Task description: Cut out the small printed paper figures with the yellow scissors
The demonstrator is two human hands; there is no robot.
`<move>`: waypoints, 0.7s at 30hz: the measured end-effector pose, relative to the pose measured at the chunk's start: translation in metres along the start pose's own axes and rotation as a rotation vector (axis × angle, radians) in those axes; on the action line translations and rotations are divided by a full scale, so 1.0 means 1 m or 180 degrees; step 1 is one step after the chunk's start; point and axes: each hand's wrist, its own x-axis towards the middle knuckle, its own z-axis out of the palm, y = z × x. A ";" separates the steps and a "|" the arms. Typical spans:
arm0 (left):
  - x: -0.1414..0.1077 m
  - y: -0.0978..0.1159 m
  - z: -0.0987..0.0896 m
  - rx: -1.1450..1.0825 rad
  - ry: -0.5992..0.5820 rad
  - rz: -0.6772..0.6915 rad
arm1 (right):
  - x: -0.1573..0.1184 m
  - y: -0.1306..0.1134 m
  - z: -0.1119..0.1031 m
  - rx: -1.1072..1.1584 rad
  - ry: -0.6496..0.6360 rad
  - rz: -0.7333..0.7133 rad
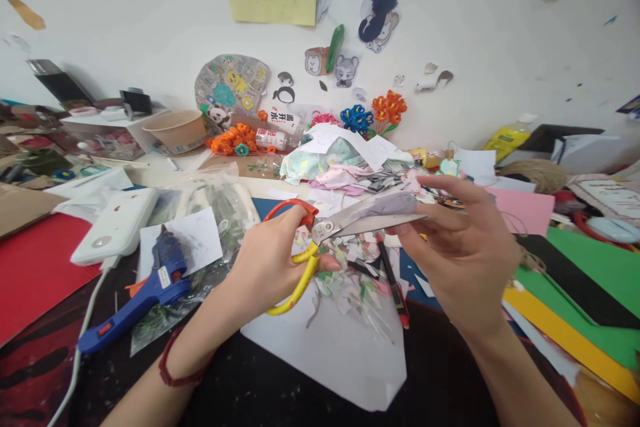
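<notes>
My left hand [267, 260] grips the scissors [311, 255] by their red and yellow handles, with the blades parted and pointing right. A small grey-white paper piece [390, 204] lies along the upper blade. My right hand [460, 240] pinches that piece at its right end, near the blade tips, with the other fingers bent. Beneath the scissors, many paper scraps [350, 280] are spread over a white sheet [340, 360]. A black pen [391, 273] lies beside the scraps.
On the left are a blue glue gun [163, 283], a white power bank [116, 227] with a cable and a plastic bag [215, 213]. A pile of crumpled paper [345, 160] stands behind the hands. Green sheets [590, 267] and a black slab [575, 280] lie right.
</notes>
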 end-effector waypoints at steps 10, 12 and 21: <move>0.000 0.001 0.000 -0.0006 -0.0058 -0.0061 | 0.000 0.002 -0.001 -0.0146 0.0014 -0.0153; 0.000 0.001 0.000 0.0018 -0.0049 -0.0060 | 0.000 0.003 -0.001 -0.0195 0.0015 -0.0256; -0.002 0.000 0.001 0.0043 -0.0094 -0.0131 | 0.000 0.002 0.000 -0.0072 0.0008 -0.0204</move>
